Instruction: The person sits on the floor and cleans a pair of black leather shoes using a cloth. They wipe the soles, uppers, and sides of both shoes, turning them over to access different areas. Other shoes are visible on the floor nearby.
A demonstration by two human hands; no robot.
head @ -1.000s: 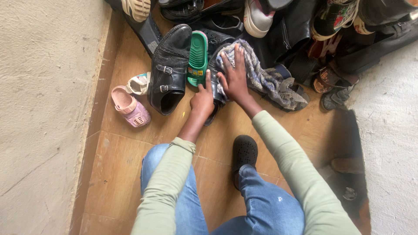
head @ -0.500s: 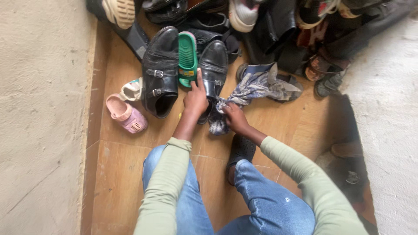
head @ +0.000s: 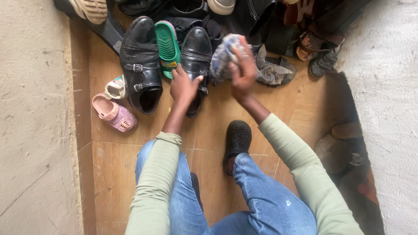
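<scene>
Person crouched on a tan tiled floor (head: 300, 109), looking down at own hands. Left hand (head: 183, 86) rests on the heel end of a black shoe (head: 196, 52), fingers (head: 179, 72) curled over the shoe's rear opening and side, thumb out to the right across the top edge; it grips and steadies the shoe, which lies flat on the floor with its toe pointing away. Right hand (head: 243, 72) is raised just right of that shoe, fingers closed around a bunched blue-grey cloth (head: 224, 54); the cloth bulges out above and left of the fingers, its wad just beside the shoe's right side, can't tell if it touches. The rest of the cloth trails right onto the floor near a grey sandal (head: 272, 72). Just left of the held shoe lies a green slipper (head: 166, 43), sole up, wedged between it and a larger black buckled shoe (head: 139, 65) that lies with its opening facing the person. Further left, near the wall (head: 35, 117), a small pink clog (head: 114, 114) and a tiny white shoe (head: 115, 88) touching the buckled shoe's side. A pile of dark shoes (head: 261, 17) fills the top of the view. The person's own black clog (head: 237, 139) is on the floor below the right hand, blue jeans (head: 261, 204) and pale green sleeves (head: 156, 187) in the foreground.
</scene>
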